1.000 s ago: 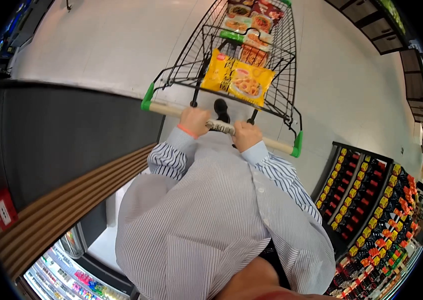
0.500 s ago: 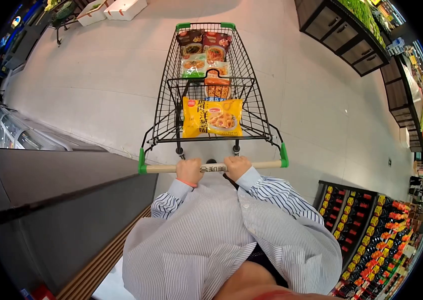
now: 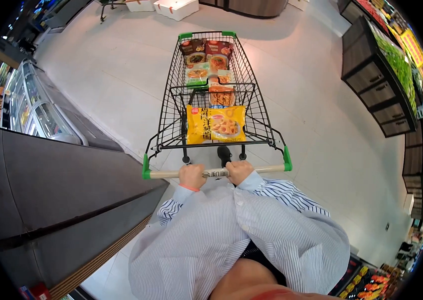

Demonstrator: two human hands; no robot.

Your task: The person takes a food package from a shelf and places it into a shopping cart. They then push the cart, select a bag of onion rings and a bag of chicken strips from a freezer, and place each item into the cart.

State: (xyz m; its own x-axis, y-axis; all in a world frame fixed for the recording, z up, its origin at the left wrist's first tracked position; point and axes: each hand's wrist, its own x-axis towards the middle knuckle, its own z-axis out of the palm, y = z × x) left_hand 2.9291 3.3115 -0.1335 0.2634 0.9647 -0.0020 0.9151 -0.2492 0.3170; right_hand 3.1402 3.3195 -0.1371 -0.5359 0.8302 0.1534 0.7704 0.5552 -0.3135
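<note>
My left hand (image 3: 192, 177) and my right hand (image 3: 239, 171) are both wrapped round the beige handle (image 3: 266, 169) of a black wire shopping cart (image 3: 166, 117) with green corner pieces. A yellow food bag (image 3: 216, 124) with a picture of round snacks lies nearest to me, in the raised part of the cart. Deeper in the basket are a red-orange packet (image 3: 221, 95), a green and white packet (image 3: 197, 75) and two dark red food bags (image 3: 218, 54) at the front end. The cart's wires partly cover these packets.
A grey counter (image 3: 71, 185) stands close on my left, with a glass-topped display case (image 3: 41, 107) beyond it. Wooden produce stands (image 3: 379, 80) run along the right. White foam boxes (image 3: 176, 8) sit ahead. My shoe (image 3: 224, 154) shows under the cart.
The cart and I have moved forward, both hands still on the handle. The bottle shelf on the right has slid back out of view, and a dark wood stand has appeared ahead.
</note>
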